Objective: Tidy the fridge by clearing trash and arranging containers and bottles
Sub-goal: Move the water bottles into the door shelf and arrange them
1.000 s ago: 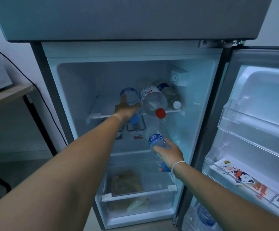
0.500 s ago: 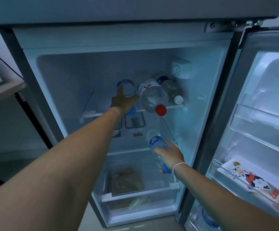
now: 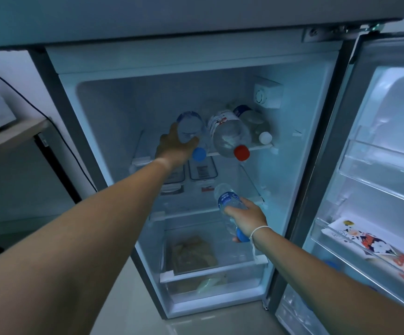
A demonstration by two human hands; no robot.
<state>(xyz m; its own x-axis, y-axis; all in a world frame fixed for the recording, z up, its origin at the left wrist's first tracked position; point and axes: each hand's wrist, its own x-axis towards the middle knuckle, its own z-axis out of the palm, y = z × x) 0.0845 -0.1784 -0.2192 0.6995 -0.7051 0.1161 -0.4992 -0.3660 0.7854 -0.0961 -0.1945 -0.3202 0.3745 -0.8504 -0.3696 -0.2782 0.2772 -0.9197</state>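
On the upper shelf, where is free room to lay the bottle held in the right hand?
Free: upper shelf left of the left hand. Crowded: blue-cap bottle, red-cap bottle, white-cap bottle fill the right part.

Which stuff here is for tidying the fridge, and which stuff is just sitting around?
For the job:
left hand on the blue-cap bottle
right hand holding a small bottle
red-cap bottle
white-cap bottle
containers on the middle shelf
bag in the drawer

Just sitting around:
carton in the door
wooden shelf beside the fridge
black cable
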